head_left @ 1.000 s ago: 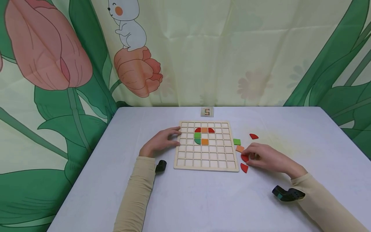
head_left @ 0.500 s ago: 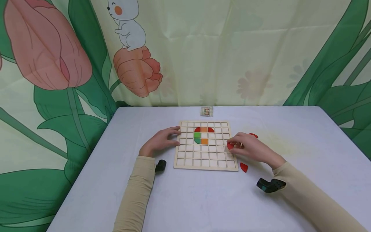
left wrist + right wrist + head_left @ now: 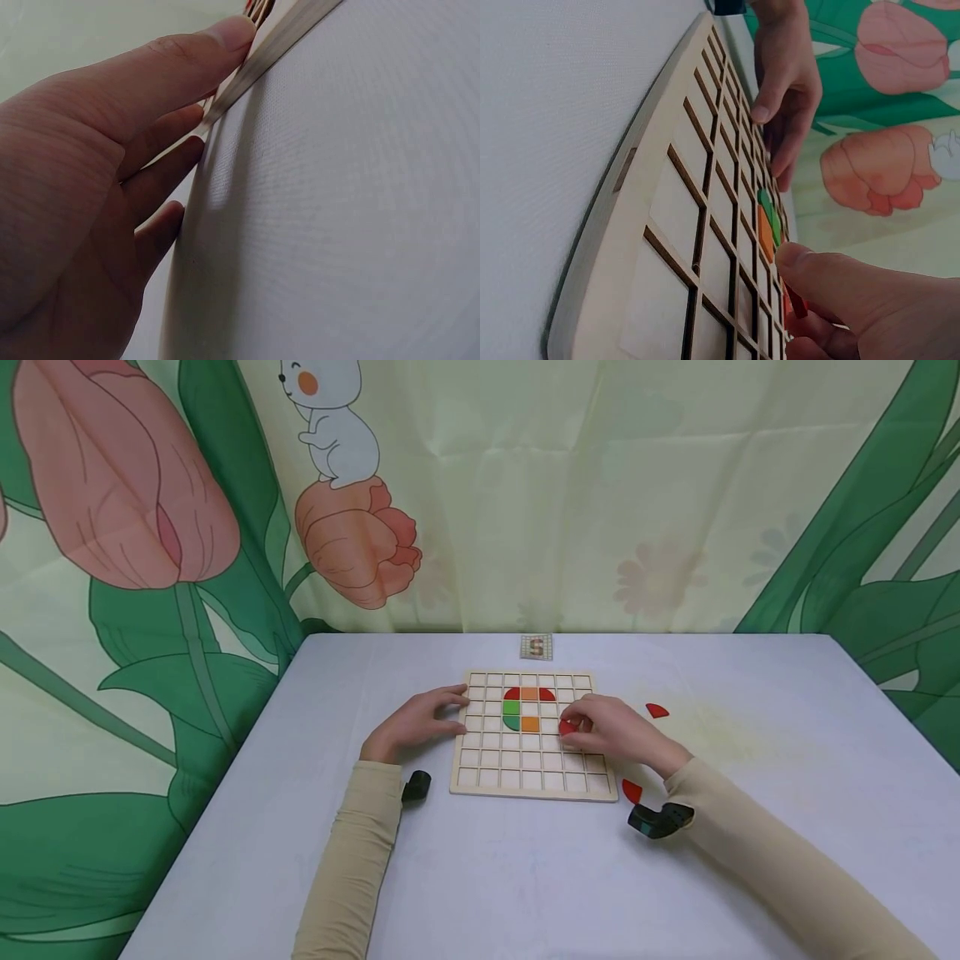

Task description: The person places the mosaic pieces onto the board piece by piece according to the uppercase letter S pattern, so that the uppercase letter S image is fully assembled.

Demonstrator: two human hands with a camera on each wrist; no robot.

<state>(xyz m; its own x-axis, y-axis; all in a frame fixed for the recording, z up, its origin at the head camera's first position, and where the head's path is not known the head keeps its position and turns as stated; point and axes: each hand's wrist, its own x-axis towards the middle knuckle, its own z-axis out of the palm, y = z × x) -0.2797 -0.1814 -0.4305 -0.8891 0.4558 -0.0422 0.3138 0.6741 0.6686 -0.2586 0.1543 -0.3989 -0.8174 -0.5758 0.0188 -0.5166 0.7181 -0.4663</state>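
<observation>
A wooden grid board [image 3: 487,783] lies on the white table. Several coloured tiles sit in its upper-middle cells: red quarter-circles, orange squares, a light green square [image 3: 512,707] and a dark green quarter-circle [image 3: 512,722]. Over the right part of the grid, my right hand [image 3: 617,731] pinches a red quarter-circle tile [image 3: 567,727] between thumb and fingers; the right wrist view shows this tile [image 3: 798,303] edge-on. My left hand [image 3: 420,722] rests at the board's left edge, thumb and fingertips on the rim, fingers extended. In the left wrist view its thumb [image 3: 232,34] lies over the frame.
A small pattern card [image 3: 536,647] lies behind the board. Right of the board are two loose red quarter-circles, one farther back [image 3: 657,711] and one nearer [image 3: 632,791]. A printed flower curtain [image 3: 525,510] hangs behind the table.
From beside the board, my right hand has carried the red quarter-circle tile left over the grid. My left hand has stayed at the left edge.
</observation>
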